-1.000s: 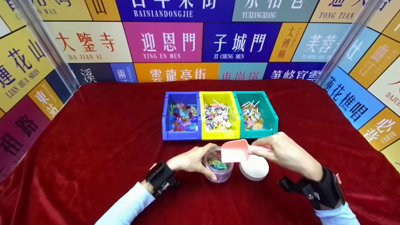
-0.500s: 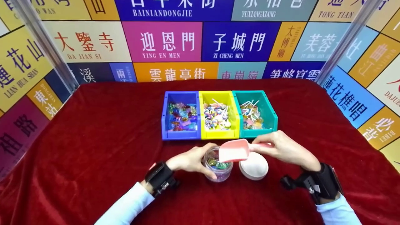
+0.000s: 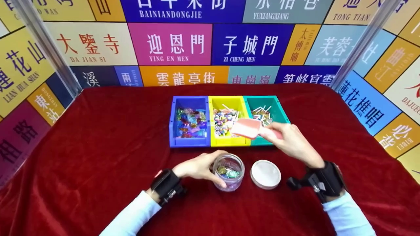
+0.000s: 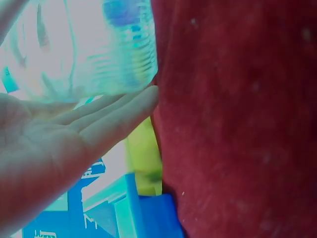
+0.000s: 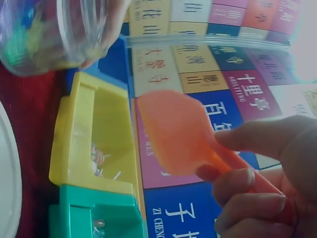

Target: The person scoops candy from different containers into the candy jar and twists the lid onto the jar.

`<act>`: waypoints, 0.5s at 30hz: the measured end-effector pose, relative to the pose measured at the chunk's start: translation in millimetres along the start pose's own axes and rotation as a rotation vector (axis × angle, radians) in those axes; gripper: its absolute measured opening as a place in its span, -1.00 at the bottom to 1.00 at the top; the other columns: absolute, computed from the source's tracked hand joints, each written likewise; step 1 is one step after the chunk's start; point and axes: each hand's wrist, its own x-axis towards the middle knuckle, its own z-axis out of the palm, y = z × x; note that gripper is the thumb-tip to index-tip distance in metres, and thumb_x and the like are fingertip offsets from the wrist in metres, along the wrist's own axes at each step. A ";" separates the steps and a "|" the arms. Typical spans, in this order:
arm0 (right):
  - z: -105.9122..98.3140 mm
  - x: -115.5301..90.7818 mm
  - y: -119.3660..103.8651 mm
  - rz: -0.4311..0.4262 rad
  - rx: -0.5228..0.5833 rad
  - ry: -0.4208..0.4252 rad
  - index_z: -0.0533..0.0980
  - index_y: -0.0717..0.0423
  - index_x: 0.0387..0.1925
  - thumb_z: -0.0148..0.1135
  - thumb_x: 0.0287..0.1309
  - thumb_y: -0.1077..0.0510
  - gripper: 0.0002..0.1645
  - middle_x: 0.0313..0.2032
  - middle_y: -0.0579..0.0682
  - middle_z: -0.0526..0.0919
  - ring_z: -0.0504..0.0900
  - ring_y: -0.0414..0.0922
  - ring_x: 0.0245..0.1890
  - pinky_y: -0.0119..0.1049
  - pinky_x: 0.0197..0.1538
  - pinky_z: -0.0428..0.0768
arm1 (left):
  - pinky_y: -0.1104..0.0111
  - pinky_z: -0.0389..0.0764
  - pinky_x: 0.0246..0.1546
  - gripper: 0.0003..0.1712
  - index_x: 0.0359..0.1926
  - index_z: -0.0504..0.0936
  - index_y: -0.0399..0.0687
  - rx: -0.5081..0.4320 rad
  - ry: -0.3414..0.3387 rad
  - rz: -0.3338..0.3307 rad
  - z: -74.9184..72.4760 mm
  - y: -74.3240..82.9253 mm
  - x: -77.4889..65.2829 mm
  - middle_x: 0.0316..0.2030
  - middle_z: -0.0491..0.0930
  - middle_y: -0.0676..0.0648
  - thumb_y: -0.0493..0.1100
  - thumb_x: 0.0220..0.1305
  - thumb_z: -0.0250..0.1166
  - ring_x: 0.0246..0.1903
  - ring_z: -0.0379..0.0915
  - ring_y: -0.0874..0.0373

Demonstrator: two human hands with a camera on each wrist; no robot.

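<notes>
My left hand (image 3: 201, 167) holds a clear ribbed jar (image 3: 229, 173) round its side, thumb in front and fingers behind. Shiny gem-like pieces, green and yellowish, lie in the bottom of the jar. In the left wrist view the fingers (image 4: 114, 119) run along the jar wall (image 4: 114, 54). My right hand (image 3: 292, 139) grips a pink scoop (image 3: 247, 128) by its handle, and the scoop overlaps the front of the yellow bin (image 3: 229, 141) in the head view. The right wrist view shows the scoop's blade (image 5: 176, 131) bare, with fingers and thumb curled on the handle.
A round white lid (image 3: 265, 174) lies right of the jar on the red cloth (image 3: 115, 157). Beside the yellow bin of small lollipops stand a blue bin (image 3: 190, 141) of coloured gems and a green bin (image 3: 282, 111) with white-sticked pieces. A patterned wall (image 3: 178, 42) rises behind.
My right hand has lifted the pink scoop away from the jar's mouth, back toward the yellow bin. The left hand and the jar have stayed in place.
</notes>
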 end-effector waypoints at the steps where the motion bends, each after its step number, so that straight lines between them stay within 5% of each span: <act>1: 1.3 3.6 -0.5 0.002 -0.016 -0.002 0.59 0.16 -0.30 0.21 0.04 -0.02 -0.68 -0.45 -0.02 0.60 0.46 -0.12 -0.44 -0.31 -0.36 0.39 | 0.36 0.42 0.01 -0.07 0.20 0.22 -0.19 -0.014 0.002 -0.007 -2.7 0.0 -0.3 0.03 0.45 -0.14 0.03 -0.18 0.44 0.02 0.39 0.06; 5: 7.8 18.3 -1.8 0.009 -0.080 -0.033 0.56 0.24 -0.24 0.21 0.04 0.01 -0.63 -0.45 0.05 0.59 0.43 -0.07 -0.49 -0.30 -0.44 0.33 | 0.24 0.45 -0.01 -0.20 0.16 0.27 -0.35 -0.077 0.102 0.005 -14.9 -2.8 -0.9 0.05 0.41 -0.27 0.02 -0.01 0.32 0.03 0.37 -0.05; 10: 17.2 35.0 -5.3 -0.005 -0.152 -0.084 0.58 0.26 -0.30 0.20 0.06 0.04 -0.66 -0.69 -0.05 0.37 0.23 -0.14 -0.69 -0.36 -0.60 0.12 | 0.15 0.44 -0.03 -0.51 -0.02 0.44 -0.39 0.070 0.467 0.092 -29.3 -8.1 -3.6 -0.09 0.49 -0.29 -0.10 0.13 0.23 -0.08 0.42 -0.11; 15: 25.5 47.4 -10.4 0.006 -0.201 -0.143 0.59 0.29 -0.38 0.17 0.07 0.10 -0.72 -0.76 -0.10 0.23 0.17 -0.15 -0.71 -0.36 -0.62 0.07 | 0.14 0.38 0.00 -0.63 -0.10 0.45 -0.41 0.256 0.778 0.043 -40.0 -13.2 -7.5 -0.14 0.46 -0.30 -0.27 0.08 0.23 -0.09 0.35 -0.13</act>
